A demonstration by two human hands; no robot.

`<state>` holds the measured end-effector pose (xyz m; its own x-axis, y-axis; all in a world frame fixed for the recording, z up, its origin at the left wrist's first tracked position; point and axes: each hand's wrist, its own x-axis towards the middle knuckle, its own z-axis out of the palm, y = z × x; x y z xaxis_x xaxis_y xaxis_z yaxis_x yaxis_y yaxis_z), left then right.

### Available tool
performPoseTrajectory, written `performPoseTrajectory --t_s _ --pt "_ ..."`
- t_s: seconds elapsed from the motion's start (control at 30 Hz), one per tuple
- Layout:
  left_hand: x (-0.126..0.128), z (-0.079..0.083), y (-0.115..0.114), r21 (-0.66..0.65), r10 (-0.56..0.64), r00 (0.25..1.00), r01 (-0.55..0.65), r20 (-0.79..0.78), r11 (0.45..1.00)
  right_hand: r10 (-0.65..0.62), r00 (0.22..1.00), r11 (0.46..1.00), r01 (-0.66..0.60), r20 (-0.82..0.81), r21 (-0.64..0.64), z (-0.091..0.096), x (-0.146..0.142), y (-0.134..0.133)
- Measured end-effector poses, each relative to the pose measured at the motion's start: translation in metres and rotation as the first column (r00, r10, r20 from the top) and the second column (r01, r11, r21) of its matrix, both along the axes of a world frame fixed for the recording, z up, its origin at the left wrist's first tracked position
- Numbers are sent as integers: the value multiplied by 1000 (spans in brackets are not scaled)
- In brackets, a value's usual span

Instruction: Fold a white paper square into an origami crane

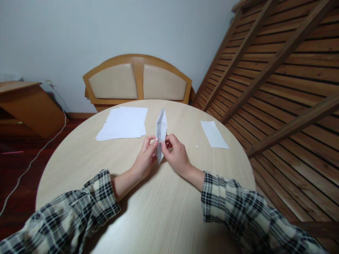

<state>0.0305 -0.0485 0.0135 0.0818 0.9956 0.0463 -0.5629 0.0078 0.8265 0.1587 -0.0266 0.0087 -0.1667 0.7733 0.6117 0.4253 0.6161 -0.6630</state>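
Observation:
A folded white paper shape [161, 128], long and pointed at both ends, stands upright over the middle of the round pale wooden table [148, 211]. My left hand [145, 158] pinches its left side with thumb and fingers. My right hand [176, 154] pinches its right side at the same height. Both hands rest close together near the table top, and the paper's lower tip sits between them. Both forearms wear checked sleeves.
A stack of white sheets [123, 122] lies at the back left of the table. A single white strip of paper [214, 134] lies at the right. A wooden chair [137, 82] stands behind the table. A slatted wooden frame [278, 70] leans at the right.

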Motion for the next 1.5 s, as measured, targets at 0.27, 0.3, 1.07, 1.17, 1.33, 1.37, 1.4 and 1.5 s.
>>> performPoseTrajectory --t_s 0.27,0.3,1.07,1.17,1.33,1.37,1.4,1.5 --pt "-3 -4 3 -14 -46 998 46 35 999 25 997 999 -28 -73 -29 2 0 -1" --pt "-4 -5 4 -6 -56 998 56 37 998 30 996 999 -33 -80 -29 2 0 -1" --pt "-22 -10 12 48 -183 981 186 -67 981 181 968 981 -191 -174 -45 -1 4 -1" --pt "-22 -10 12 48 -186 979 191 -84 981 197 958 976 -212 -207 -54 -3 4 0" --pt "-21 -8 11 39 -185 980 188 -77 981 208 951 971 -229 -229 -70 -4 4 1" --pt "-21 -8 11 36 -185 980 188 -76 981 205 953 971 -226 -225 -73 -3 4 1" --pt "-21 -8 10 34 -185 980 188 -76 982 201 954 972 -222 -221 -78 -3 4 1" --pt "-21 -7 10 34 -186 979 189 -81 981 190 957 972 -215 -219 -95 -2 5 0"
